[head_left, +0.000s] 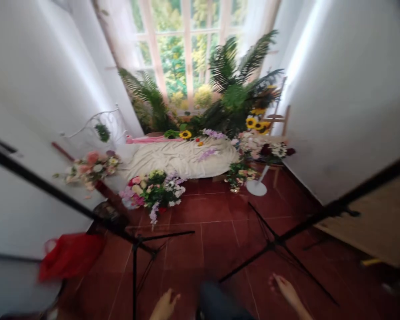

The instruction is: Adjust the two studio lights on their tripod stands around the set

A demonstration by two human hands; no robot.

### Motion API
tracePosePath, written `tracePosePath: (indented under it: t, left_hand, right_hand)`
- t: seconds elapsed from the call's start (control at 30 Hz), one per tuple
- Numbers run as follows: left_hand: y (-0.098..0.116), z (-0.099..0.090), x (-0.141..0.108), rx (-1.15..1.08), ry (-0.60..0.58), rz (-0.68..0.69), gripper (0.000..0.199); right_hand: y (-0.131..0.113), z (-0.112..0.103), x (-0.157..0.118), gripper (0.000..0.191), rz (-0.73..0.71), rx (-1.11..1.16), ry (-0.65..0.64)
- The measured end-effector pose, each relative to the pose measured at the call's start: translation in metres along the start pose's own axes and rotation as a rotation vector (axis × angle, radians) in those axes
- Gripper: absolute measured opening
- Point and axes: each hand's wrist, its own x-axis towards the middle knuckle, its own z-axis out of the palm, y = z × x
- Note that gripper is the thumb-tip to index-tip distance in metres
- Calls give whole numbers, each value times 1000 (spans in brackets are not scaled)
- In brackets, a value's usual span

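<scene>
My left hand (166, 304) is low in the head view, left of my dark-clothed leg (220, 302), with its fingers curled loosely and apart and nothing seen in them. To the right of the leg, my right hand (282, 284) hangs over the red tiled floor (216, 240), its fingers partly spread and holding nothing visible. Neither hand touches an object. The left hand is nearest the left black tripod stand (135, 266); the right one is just below the right black stand (276, 242).
A bed with a cream cloth (166, 158) lies ahead, with flower bunches (156, 191) at its front. Palm leaves (233, 93) and a wooden easel (286, 120) stand behind it, right. A red bag (71, 255) is at left, a wooden board (373, 218) at right.
</scene>
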Motion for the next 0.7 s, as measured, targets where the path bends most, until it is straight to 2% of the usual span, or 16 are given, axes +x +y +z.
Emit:
tracePosePath:
  t: [0.1, 0.13, 0.27, 0.37, 0.47, 0.57, 0.7]
  left_hand:
    - [55, 26, 17, 94, -136, 168, 40]
    - [76, 33, 23, 154, -148, 194, 40]
    - [165, 55, 37, 321, -85, 287, 48]
    - [225, 67, 46, 316, -53, 375, 47]
    - [289, 76, 55, 302, -6, 397, 41]
    - [378, 85, 57, 256, 51, 446, 40]
    - [536, 96, 33, 75, 9, 805, 40]
  right_hand:
    - [-9, -52, 11, 31, -36, 144, 111]
    - [-15, -69, 14, 34, -58, 171, 144]
    - [-38, -129, 21, 46, -143, 246, 252]
    - [-48, -167, 32, 52, -213, 306, 288]
    - [-57, -209, 52, 56, -272, 337, 288]
    - [-71, -266, 80, 57, -333, 292, 269]
    - [-97, -350, 125, 52, -430, 196, 305]
